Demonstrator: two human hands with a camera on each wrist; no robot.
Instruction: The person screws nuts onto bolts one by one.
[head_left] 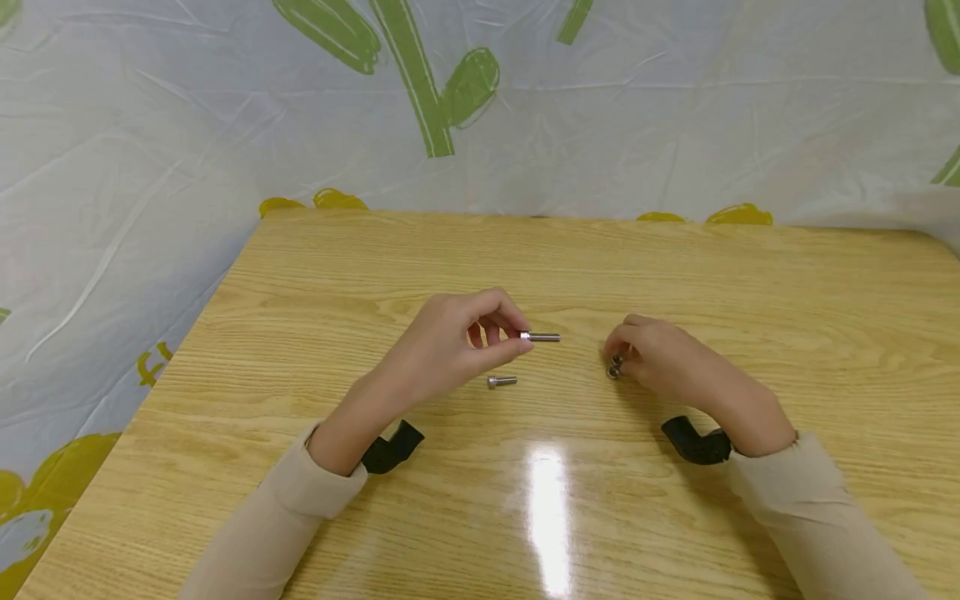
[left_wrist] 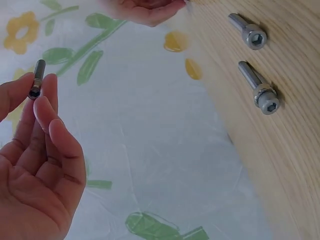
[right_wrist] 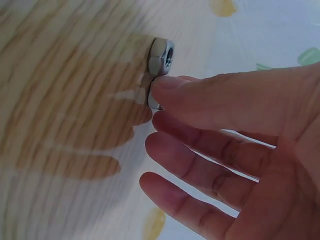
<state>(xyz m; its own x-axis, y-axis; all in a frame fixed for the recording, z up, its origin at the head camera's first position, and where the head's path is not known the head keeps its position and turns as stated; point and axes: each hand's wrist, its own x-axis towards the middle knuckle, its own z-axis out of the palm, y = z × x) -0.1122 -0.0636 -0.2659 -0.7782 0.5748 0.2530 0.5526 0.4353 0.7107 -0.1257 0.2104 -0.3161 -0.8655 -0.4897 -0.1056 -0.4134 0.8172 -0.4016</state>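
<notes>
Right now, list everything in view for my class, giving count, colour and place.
Held bolt: one, silver, in the left hand.
Loose bolts: two, silver, on the table; one apparently ringed near its head.
Nuts: two, silver, side by side at the right hand.
Table: one, light wood-brown, beneath the hands.
Floral cloth: white, green and yellow, behind the table; number unclear.
Black pieces: two, one by each wrist.
Sleeves: two, beige, on the forearms.
Hands: two, bare, above the table.

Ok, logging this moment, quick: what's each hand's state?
Left hand: closed, holding a bolt.
Right hand: at two nuts; whether its grip is closed on one cannot be told.
</notes>
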